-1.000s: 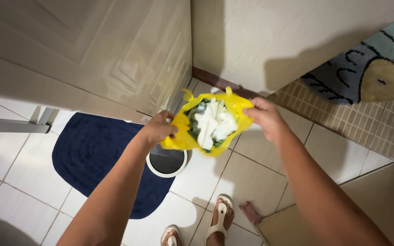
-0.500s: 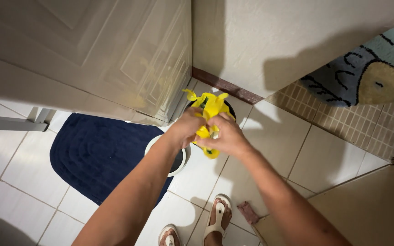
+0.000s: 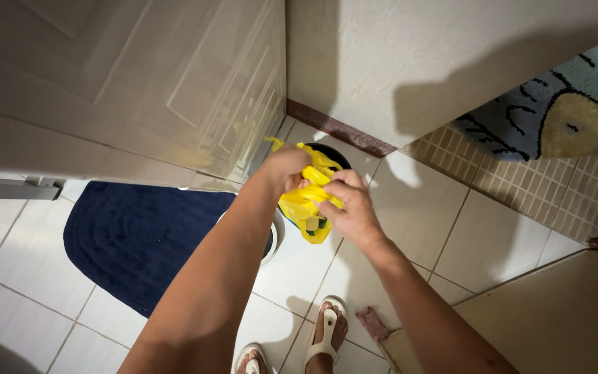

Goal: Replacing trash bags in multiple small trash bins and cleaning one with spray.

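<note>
Fingers of both hands point(image 3: 320, 190) pinch the yellow bag point(image 3: 307, 211) closed, contents hidden.

- The yellow bag point(image 3: 307, 208), held spread open a second ago with white paper showing inside, is now gathered shut.
- The left hand point(image 3: 284, 168) and right hand point(image 3: 349, 208), formerly apart at 9 and 3 o'clock of the bag, have been brought together at its neck.

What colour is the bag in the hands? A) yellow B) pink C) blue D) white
A: both hands, left and right, grip a yellow bag bunched between them above the tile floor.
</note>
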